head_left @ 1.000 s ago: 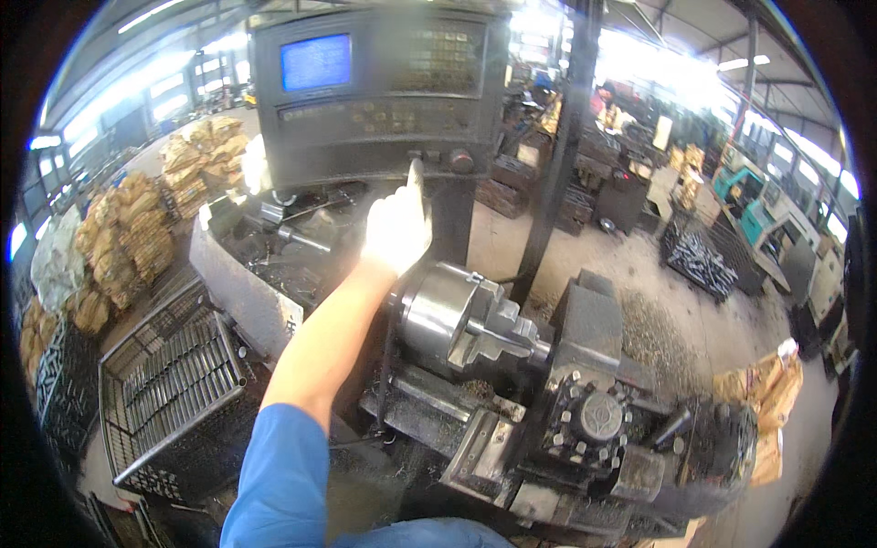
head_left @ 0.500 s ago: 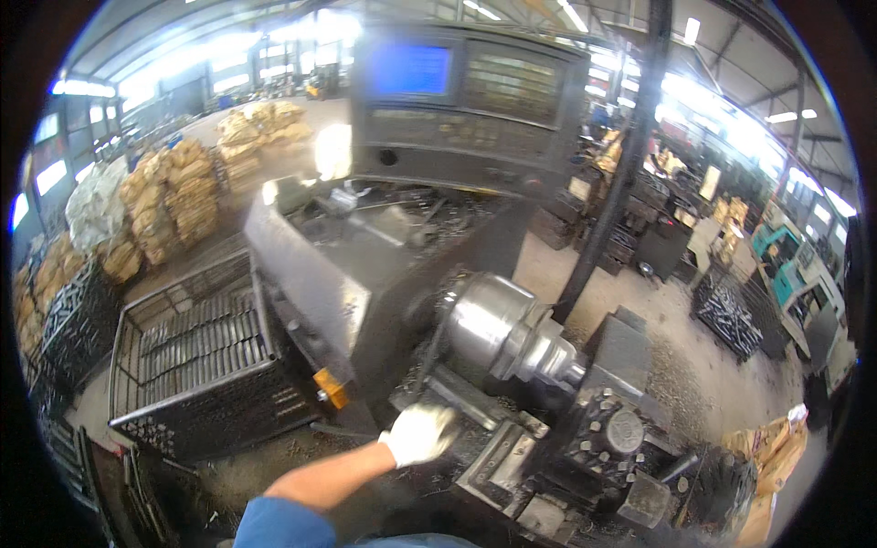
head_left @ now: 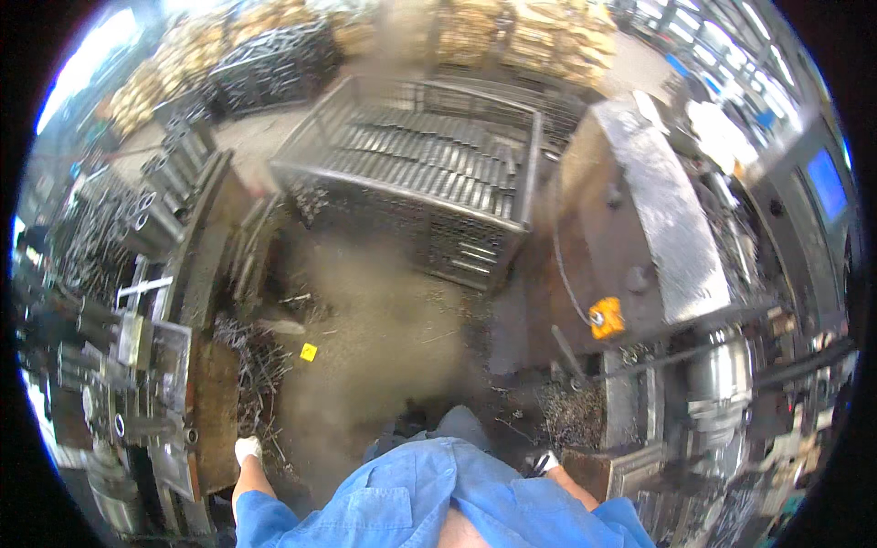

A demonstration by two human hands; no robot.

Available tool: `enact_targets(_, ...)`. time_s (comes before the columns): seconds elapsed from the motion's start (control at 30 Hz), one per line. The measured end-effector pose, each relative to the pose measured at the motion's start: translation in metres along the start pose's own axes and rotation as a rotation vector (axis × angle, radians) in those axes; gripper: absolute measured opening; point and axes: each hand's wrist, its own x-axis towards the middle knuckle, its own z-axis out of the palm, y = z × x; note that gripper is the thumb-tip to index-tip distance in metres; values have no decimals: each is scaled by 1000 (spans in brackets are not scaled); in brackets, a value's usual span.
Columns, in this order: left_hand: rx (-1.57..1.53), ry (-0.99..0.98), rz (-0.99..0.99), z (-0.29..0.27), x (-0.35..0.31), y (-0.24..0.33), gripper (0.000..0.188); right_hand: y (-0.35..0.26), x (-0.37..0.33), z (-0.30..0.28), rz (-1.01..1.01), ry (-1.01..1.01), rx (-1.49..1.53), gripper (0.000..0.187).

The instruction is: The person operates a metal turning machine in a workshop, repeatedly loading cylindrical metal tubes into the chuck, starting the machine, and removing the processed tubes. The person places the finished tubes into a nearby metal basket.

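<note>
My left hand [head_left: 248, 448], in a white glove, hangs low beside the rusty brown side [head_left: 217, 411] of a metal bench at the left. Its fingers are too small and turned away to make out. On the right, my right hand [head_left: 546, 463], also gloved in white, is beside the lathe's lower front [head_left: 585, 470]. A dark patch lies against that glove; whether it is a held thing I cannot tell. Nearest the left hand on the bench is a short steel tube [head_left: 146, 426]. The lathe's shiny chuck [head_left: 719, 379] is at the right.
A wire-sided crate [head_left: 402, 194] filled with rows of metal rods stands ahead. An orange box [head_left: 607, 318] on a cable hangs at the machine's side. Steel tubes [head_left: 155, 222] stand along the left bench. Metal scraps [head_left: 251, 379] and a yellow square [head_left: 309, 352] lie on the floor.
The view has swung left and down, away from the lathe. The gloved left hand that was at the lathe is now low beside the left bench, and the right hand has come into view.
</note>
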Motion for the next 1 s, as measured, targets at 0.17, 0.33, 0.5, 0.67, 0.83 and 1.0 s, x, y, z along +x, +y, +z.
enact_targets(0.17,-81,-95,-142,22,-63,-30,46,-47,105,-175,-378,60,-458,24)
enact_targets(0.33,-272,-348,-73,31,-193,54,47,-127,216,-306,-660,146,-693,20)
enact_targets(0.5,-427,-259,-257,35,-230,5,45,-188,331,-359,-774,192,-574,23)
enact_targets(0.67,-970,259,-628,40,-244,-93,41,-266,351,-399,-991,301,-1086,14)
enact_targets(0.83,-1624,1005,-1015,14,-270,-230,51,-316,350,-390,-1030,136,-1028,18)
enact_targets(1.0,-1067,1322,-1369,-61,-283,-282,72,-382,325,-362,-856,10,-1054,26)
